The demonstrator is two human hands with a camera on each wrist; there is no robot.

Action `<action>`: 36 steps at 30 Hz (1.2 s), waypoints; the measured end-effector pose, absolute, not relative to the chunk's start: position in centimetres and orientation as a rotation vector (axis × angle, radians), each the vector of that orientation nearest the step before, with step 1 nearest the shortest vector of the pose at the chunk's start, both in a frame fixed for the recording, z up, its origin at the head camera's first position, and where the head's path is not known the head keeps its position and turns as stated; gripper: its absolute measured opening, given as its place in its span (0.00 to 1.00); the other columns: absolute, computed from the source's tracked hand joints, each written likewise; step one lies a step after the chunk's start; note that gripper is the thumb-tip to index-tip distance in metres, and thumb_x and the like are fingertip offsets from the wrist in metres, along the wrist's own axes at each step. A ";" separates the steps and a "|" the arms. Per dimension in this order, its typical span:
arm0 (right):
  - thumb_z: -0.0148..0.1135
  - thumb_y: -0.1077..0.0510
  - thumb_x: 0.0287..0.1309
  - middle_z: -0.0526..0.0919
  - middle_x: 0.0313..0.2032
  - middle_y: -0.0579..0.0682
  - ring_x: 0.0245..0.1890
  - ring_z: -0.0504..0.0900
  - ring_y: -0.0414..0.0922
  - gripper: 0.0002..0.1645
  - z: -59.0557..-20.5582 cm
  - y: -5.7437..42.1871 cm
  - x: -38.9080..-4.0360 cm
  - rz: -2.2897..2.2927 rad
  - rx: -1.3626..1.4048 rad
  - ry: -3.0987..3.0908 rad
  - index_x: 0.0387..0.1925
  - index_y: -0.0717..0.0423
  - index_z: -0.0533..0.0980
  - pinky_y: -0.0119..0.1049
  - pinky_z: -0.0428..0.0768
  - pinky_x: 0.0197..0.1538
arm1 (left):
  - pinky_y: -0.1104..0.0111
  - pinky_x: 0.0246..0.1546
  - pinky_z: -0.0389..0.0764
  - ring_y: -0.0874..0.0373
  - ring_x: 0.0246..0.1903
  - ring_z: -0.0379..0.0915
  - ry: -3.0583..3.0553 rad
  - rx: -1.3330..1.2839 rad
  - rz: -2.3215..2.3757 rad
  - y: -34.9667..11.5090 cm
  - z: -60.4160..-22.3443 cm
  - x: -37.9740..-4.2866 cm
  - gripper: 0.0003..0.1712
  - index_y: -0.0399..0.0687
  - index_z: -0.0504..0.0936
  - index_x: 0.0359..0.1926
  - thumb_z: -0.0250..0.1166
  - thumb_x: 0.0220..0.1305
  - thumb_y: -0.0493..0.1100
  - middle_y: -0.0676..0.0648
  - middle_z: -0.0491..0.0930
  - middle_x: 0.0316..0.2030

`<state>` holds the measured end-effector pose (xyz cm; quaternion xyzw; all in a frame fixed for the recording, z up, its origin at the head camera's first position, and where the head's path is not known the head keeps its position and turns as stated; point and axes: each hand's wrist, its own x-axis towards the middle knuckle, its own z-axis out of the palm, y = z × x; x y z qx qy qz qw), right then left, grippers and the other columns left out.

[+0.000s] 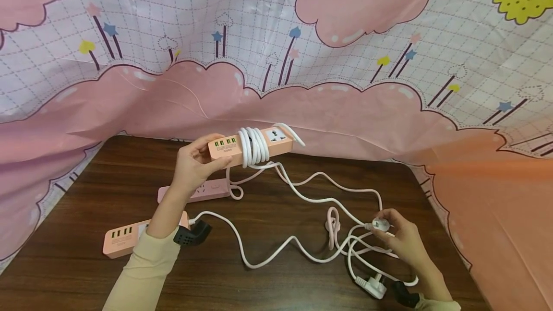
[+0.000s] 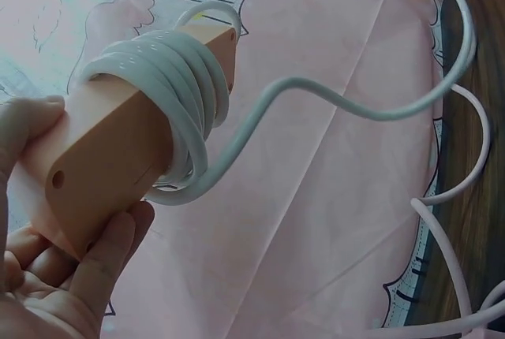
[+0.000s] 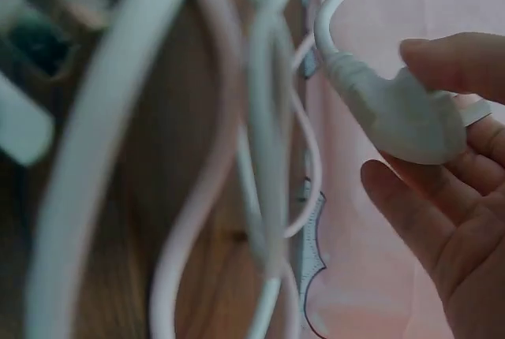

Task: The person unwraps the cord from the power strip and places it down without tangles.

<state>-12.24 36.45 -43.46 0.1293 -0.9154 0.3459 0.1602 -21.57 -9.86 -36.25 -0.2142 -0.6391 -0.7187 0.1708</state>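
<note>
My left hand [image 1: 193, 164] grips one end of a peach power strip [image 1: 280, 144], raised above the table. White cord [image 1: 253, 147] is wound in several turns round the strip's middle, as the left wrist view also shows. From the coil, the cord runs across to the right, to a white plug [image 1: 380, 225]. My right hand [image 1: 405, 238] holds that plug between thumb and fingers; in the right wrist view the plug [image 3: 406, 114] has its cord leading up and away. Beneath the right hand, loose white and pink cords cross one another.
A second peach power strip [image 1: 118, 242] lies at the left, partly behind the left forearm, its white cord reaching right. A pink power strip [image 1: 216, 189] lies behind it. Another white plug [image 1: 372, 287] rests at the front right of the dark wood table [image 1: 276, 284]. Patterned cloth hangs behind.
</note>
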 end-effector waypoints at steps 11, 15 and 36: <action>0.74 0.71 0.36 0.78 0.30 0.46 0.27 0.74 0.35 0.21 -44.7 36.0 -13.0 0.803 0.404 -2.744 0.34 0.59 0.73 0.30 0.75 0.27 | 0.76 0.30 0.78 0.64 0.33 0.76 -1.845 -0.630 -2.016 -9.4 -35.7 -21.1 0.27 0.22 0.74 0.50 0.66 0.44 0.20 0.56 0.81 0.35; 0.73 0.65 0.42 0.79 0.31 0.46 0.27 0.74 0.36 0.18 -44.3 35.7 -13.0 0.807 0.361 -2.801 0.35 0.58 0.74 0.34 0.74 0.29 | 0.76 0.30 0.78 0.64 0.33 0.76 -1.839 -0.638 -2.026 -9.2 -35.5 -20.9 0.27 0.23 0.74 0.50 0.66 0.44 0.20 0.56 0.81 0.34; 0.64 0.66 0.55 0.80 0.47 0.59 0.45 0.81 0.50 0.20 -39.1 27.4 -17.6 1.091 0.734 -2.632 0.51 0.64 0.74 0.43 0.80 0.44 | 0.76 0.30 0.78 0.63 0.33 0.75 -1.769 -0.727 -2.079 -8.3 -34.7 -20.1 0.28 0.20 0.72 0.50 0.65 0.41 0.18 0.55 0.81 0.36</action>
